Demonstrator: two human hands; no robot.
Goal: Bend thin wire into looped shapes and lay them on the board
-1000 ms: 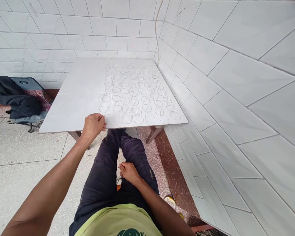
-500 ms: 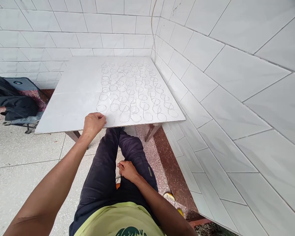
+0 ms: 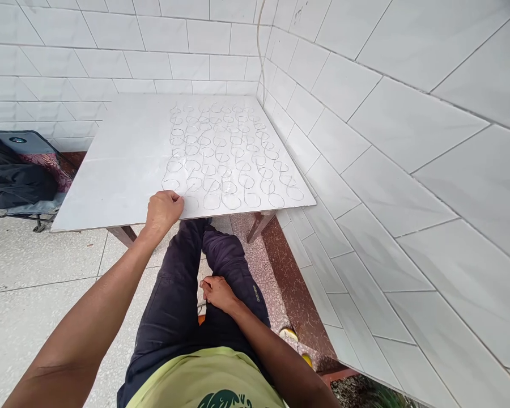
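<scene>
Loop-covered board (image 3: pixel 119 158) under left hand (image 3: pixel 164 209)

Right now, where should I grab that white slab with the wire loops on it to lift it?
Grip the near edge, from your side, where the left hand rests: the white slab overhangs its wooden legs there. Its far and right edges run along the tiled walls. Keep it level, probably; the wire loops look loose.

text | none legible; trouser label (image 3: pixel 254 292) too small
</scene>
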